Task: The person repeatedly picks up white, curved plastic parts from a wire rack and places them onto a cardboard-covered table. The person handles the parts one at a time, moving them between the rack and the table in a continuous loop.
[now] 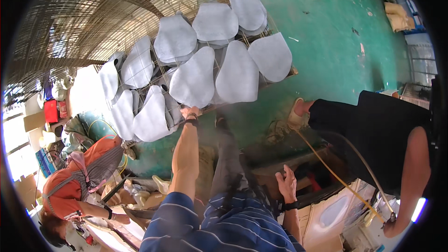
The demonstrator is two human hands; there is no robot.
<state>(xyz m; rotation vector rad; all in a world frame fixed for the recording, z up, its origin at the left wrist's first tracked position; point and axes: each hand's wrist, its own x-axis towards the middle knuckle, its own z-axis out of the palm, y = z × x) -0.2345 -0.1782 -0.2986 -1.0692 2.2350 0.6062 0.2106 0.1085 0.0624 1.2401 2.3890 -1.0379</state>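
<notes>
My left arm stretches forward, and my left hand (190, 111) grips the near edge of a wire rack (212, 108); its fingertips are partly hidden. Just above that hand lies a flat grey pear-shaped piece (193, 77). Several similar grey pieces, some stacked, cover the rack, among them one at its right end (271, 58) and one at the near left (151, 117). My right hand (287, 183) is raised beside my body with its fingers apart and nothing in it. It wears a dark wristband.
Many stacked wire racks (79, 18) stand at the far left. A person in orange (63, 191) bends over work on the left. On the right, a person in black (373, 130) holds a hose (368, 177) near a pale panel (329, 212). The floor (326, 32) is green.
</notes>
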